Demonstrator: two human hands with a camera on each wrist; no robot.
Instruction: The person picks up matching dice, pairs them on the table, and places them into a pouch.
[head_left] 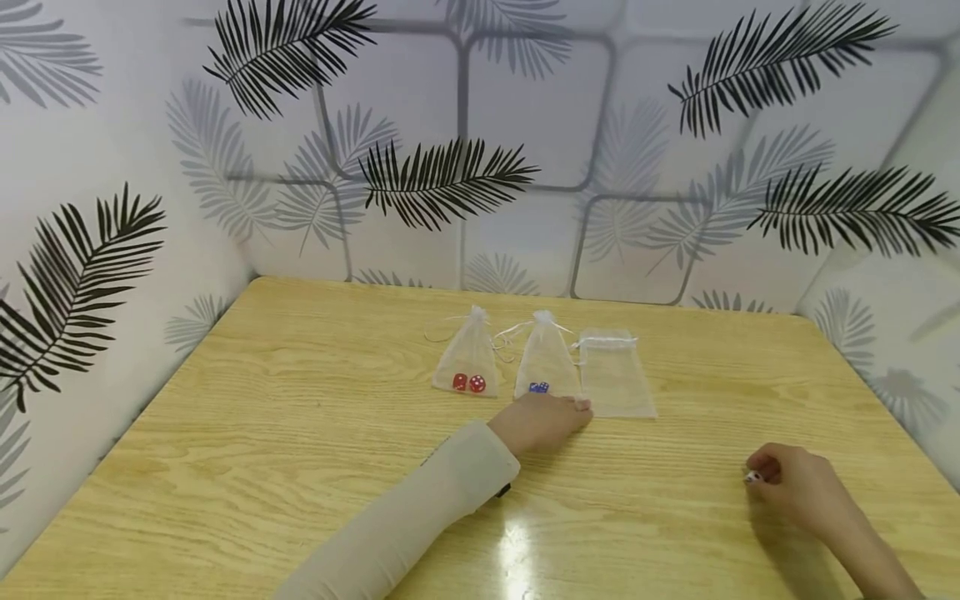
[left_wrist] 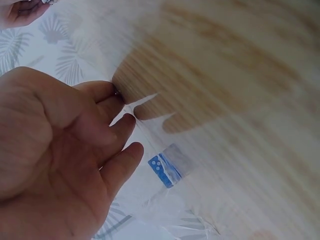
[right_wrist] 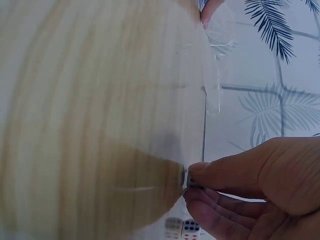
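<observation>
In the head view my right hand (head_left: 798, 483) is low over the table at the right, pinching a small white die (head_left: 753, 477) between thumb and fingertips. The right wrist view shows this held die (right_wrist: 192, 180) mostly covered by the thumb, and a second white die (right_wrist: 191, 229) with blue and red dots just below the fingers. My left hand (head_left: 546, 419) reaches across to the lower left corner of a flat sheer drawstring bag (head_left: 618, 379). Its fingertips (left_wrist: 131, 122) touch down there, fairly straight. Beside it stands a gathered sheer bag (head_left: 546, 354) holding blue dice (head_left: 538, 387).
Left of these is another gathered sheer bag (head_left: 468, 354) with two red dice (head_left: 468, 382) inside. All three bags are in a row toward the back of the glossy wooden table (head_left: 300, 433). A leaf-patterned wall (head_left: 540, 242) borders the table's far edge.
</observation>
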